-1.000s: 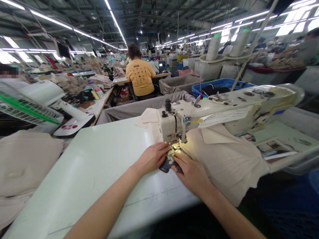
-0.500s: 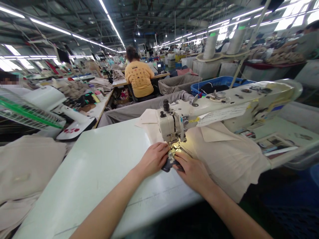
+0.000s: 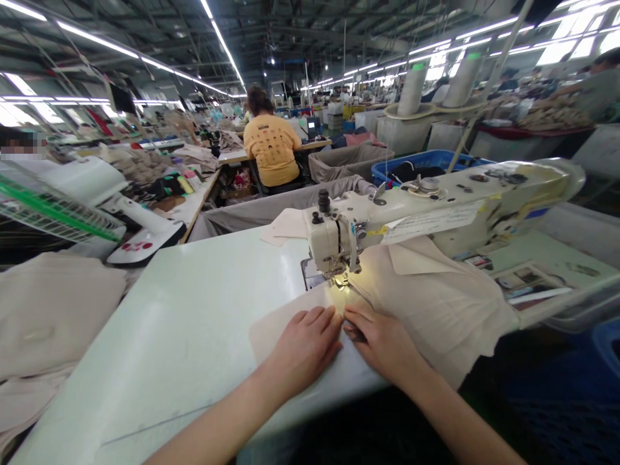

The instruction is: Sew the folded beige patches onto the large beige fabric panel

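My left hand (image 3: 304, 345) lies flat, fingers together, on a beige fabric piece (image 3: 271, 323) spread on the white table (image 3: 184, 329) in front of the sewing machine (image 3: 436, 206). Beside it, my right hand (image 3: 382, 342) rests on the same beige cloth, fingers stretched toward the lit presser foot (image 3: 340, 280); a small dark thing shows under its fingers. More beige fabric (image 3: 436, 303) is bunched under the machine arm and hangs over the table's front edge.
A stack of beige fabric (image 3: 48, 316) lies at the left. A white desk fan (image 3: 87, 200) stands behind it. A person in a yellow shirt (image 3: 272, 150) sits ahead at another station. Grey cloth bins (image 3: 271, 210) and a blue crate (image 3: 426, 165) stand behind the table.
Both hands have drawn back from the needle toward me. The beige piece now lies pulled out flat under my left hand, and the dark patterned piece is almost hidden.
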### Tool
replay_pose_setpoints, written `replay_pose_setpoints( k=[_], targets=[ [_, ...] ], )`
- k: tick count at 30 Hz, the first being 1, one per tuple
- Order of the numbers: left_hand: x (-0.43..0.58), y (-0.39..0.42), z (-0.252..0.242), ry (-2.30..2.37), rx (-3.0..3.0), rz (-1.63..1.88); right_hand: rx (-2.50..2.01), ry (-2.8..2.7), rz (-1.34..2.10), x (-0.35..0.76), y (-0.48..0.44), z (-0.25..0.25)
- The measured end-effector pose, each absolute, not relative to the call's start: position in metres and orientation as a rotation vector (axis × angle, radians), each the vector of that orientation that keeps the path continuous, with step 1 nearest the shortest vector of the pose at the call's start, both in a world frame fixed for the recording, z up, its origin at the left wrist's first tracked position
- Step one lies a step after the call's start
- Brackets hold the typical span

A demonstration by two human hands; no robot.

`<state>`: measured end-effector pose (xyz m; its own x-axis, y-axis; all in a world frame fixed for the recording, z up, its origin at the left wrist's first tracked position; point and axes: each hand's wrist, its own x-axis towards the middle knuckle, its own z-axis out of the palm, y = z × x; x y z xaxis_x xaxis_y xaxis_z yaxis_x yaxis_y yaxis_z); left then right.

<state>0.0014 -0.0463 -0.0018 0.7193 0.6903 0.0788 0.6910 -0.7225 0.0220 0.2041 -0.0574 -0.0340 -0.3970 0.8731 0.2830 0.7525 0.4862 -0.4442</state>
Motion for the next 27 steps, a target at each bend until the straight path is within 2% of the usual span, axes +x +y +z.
replay_pose_setpoints(
  k=[9,27],
  targets=[
    [-0.006,-0.042,-0.016,-1.051,-2.926,-0.315,-1.342,-2.357,0.280,0.203,-0.055,-0.033],
    [-0.015,0.028,-0.007,-1.135,-2.949,-0.333,-1.477,-2.349,0.278,0.185,-0.017,-0.019]
  ],
)
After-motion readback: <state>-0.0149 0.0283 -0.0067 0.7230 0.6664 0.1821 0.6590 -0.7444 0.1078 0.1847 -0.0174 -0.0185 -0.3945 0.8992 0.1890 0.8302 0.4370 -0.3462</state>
